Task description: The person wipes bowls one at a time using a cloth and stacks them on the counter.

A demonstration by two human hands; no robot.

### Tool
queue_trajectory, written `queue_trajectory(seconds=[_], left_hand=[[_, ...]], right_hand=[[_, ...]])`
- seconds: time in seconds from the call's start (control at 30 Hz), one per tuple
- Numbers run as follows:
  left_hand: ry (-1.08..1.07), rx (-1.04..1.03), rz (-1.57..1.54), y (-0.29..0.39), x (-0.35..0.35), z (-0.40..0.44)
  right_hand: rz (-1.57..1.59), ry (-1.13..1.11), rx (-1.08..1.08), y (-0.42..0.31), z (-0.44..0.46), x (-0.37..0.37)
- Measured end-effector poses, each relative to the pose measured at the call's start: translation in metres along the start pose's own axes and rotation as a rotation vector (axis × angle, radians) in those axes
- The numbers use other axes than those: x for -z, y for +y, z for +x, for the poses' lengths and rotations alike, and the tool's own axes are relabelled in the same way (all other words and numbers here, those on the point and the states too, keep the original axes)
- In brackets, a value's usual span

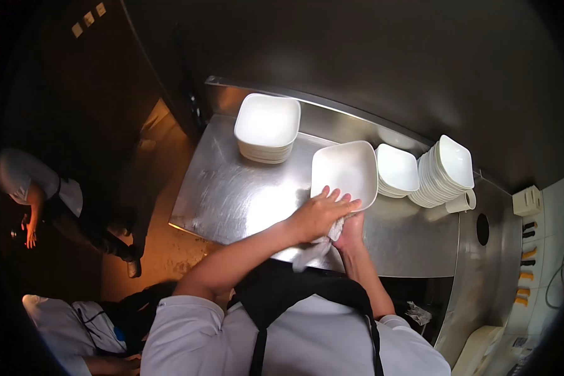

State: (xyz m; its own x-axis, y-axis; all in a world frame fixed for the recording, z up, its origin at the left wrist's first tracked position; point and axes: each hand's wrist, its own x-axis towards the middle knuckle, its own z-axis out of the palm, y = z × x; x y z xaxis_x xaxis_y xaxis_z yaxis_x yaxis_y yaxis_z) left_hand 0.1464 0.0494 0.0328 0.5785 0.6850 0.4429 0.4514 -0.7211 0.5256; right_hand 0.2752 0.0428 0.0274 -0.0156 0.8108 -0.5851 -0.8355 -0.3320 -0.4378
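Note:
A white squarish bowl (344, 164) is held tilted above the steel counter, its inside facing me. My right hand (351, 233) grips it at the near edge; its fingers are mostly hidden behind the bowl and my other hand. My left hand (323, 216) reaches across with its fingers over the bowl's near rim and inner wall. A whitish cloth (316, 252) is bunched under the left palm and hangs down below it. Right beside the held bowl stands a short stack of similar bowls (397, 170).
The steel counter (232, 194) carries another bowl stack (267, 128) at left and a taller, leaning stack (443, 169) at right, near a white cup (462, 202). Knives with orange and black handles (527, 276) line the right wall. Two people (44, 182) are on the left.

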Motion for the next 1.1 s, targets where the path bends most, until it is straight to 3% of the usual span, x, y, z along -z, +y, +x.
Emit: queue_trajectory(seconds=[0.07, 0.17, 0.27, 0.37, 0.4, 0.5, 0.53, 0.6, 0.7, 0.73, 0.83, 0.97, 1.0, 1.03, 1.1], left_hand=[[-0.056, 0.031, 0.081, -0.015, -0.003, -0.017], [-0.081, 0.082, 0.193, -0.031, 0.004, -0.044], [-0.258, 0.23, 0.197, -0.041, 0.005, -0.06], [-0.438, 0.241, 0.297, -0.046, -0.005, -0.077], [-0.364, 0.213, 0.366, -0.043, -0.011, -0.087], [-0.101, 0.193, 0.425, -0.042, -0.012, -0.108], [-0.105, 0.299, 0.275, -0.04, -0.016, -0.112], [0.1, 0.405, 0.175, -0.038, -0.022, -0.112], [0.25, 0.399, 0.134, -0.049, -0.037, -0.112], [0.313, 0.34, 0.175, -0.061, -0.05, -0.116], [0.477, 0.23, 0.154, -0.068, -0.059, -0.115], [0.576, 0.22, 0.031, -0.06, -0.057, -0.113], [0.57, 0.223, 0.02, -0.059, -0.052, -0.112], [0.473, 0.308, 0.087, -0.057, -0.048, -0.112], [0.277, 0.483, 0.22, -0.036, -0.023, -0.105]], right_hand=[[-0.135, -0.081, 0.111, 0.008, 0.006, 0.018], [-0.196, -0.601, -0.053, -0.034, 0.012, 0.057], [-0.502, -0.187, 0.328, -0.035, 0.012, 0.037], [-1.048, -0.252, 0.853, -0.011, 0.043, 0.016], [-1.219, -0.203, 0.995, 0.0, 0.05, 0.012], [-1.882, -0.653, 1.037, 0.014, 0.07, -0.012], [-2.027, -0.618, 1.159, 0.024, 0.069, -0.011], [-2.307, -0.533, 1.414, 0.048, 0.069, -0.002], [-2.356, -0.708, 0.854, 0.058, 0.071, 0.007], [-2.287, -0.746, 0.865, 0.061, 0.069, 0.012], [-2.112, -0.83, 0.487, 0.058, 0.054, -0.003], [-1.949, -0.537, 0.36, 0.057, 0.032, -0.023], [-1.664, -0.435, 0.448, 0.059, 0.037, -0.022], [-1.47, -0.447, 0.111, 0.041, 0.043, -0.029], [-0.702, -0.352, -0.175, 0.032, 0.043, -0.033]])
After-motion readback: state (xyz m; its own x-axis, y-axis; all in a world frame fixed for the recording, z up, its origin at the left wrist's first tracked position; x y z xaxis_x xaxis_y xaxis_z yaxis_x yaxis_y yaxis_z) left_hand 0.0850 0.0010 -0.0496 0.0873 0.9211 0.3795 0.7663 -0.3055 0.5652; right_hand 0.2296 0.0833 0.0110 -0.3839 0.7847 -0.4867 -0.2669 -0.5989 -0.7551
